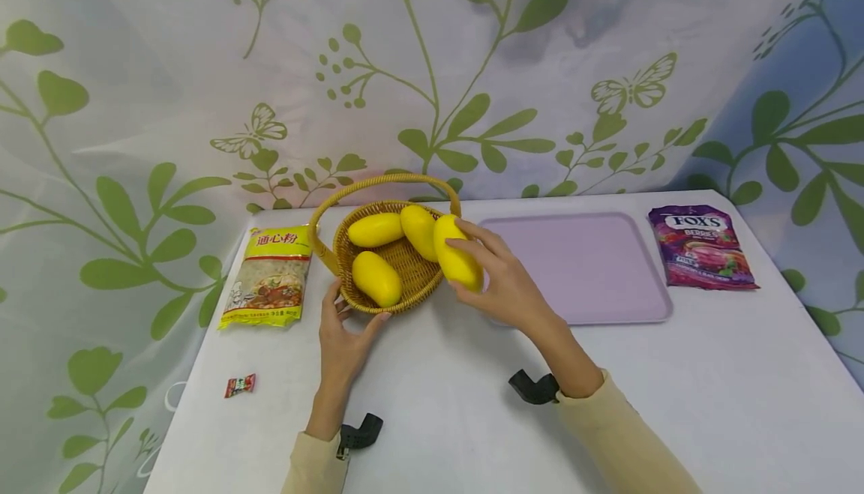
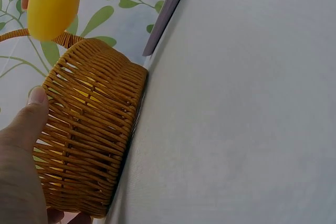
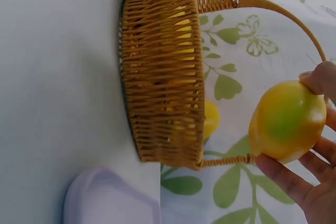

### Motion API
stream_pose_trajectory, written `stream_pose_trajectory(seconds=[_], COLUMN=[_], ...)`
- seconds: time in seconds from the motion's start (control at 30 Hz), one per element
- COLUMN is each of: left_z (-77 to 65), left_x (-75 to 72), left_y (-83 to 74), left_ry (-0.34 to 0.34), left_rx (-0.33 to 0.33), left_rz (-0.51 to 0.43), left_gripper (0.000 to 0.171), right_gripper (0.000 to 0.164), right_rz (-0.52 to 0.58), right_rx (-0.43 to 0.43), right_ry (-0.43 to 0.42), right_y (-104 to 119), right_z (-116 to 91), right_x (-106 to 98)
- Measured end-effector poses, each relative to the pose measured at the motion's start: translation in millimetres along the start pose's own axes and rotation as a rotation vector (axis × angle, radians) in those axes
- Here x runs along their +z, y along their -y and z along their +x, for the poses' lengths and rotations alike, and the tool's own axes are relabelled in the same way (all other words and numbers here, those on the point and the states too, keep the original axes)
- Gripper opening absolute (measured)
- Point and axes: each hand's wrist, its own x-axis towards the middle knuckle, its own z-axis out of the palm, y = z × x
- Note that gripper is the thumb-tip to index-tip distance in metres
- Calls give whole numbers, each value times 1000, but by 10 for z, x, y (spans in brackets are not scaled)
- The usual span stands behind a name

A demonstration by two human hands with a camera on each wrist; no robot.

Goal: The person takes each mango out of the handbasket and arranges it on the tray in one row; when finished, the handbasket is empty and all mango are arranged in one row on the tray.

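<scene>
A yellow mango is gripped between the thumb and fingers of my right hand, raised over the right rim of a wicker basket. In the right wrist view that mango shows a green patch and hangs apart from the basket. Three more mangoes, one of them near the front, lie inside the basket. My left hand holds the basket's front left side, its thumb at the rim in the left wrist view; the other fingers are partly hidden behind the wicker.
A lilac tray lies right of the basket. Beyond it is a purple Fox's candy bag. A yellow pasta bag sits to the left, with a small wrapped candy in front. A leaf-patterned curtain hangs behind the table.
</scene>
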Motion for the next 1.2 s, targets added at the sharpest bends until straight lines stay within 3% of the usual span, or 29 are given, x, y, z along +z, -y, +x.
stream_pose_trajectory(seconds=[0.23, 0.5, 0.7, 0.93, 1.2], left_z=[-1, -9, -1, -1, -1], left_x=[0, -1, 2, -1, 3], left_y=[13, 29, 11, -1, 9], left_ry=[3, 3, 12, 5, 11], left_rx=[3, 5, -7, 18, 2], left_rz=[6, 8, 4, 1, -10], left_gripper=[97, 97, 97, 97, 96], right_gripper=[56, 57, 62, 66, 66], right_rz=[-9, -25, -28, -62, -91], right_rx=[31, 144, 172, 224, 300], right_ry=[-80, -93, -101, -81, -8], right_y=[-249, -630, -824, -967, -997], right_z=[-141, -210, -261, -282, -278], right_x=[-115, -110, -66, -17, -40])
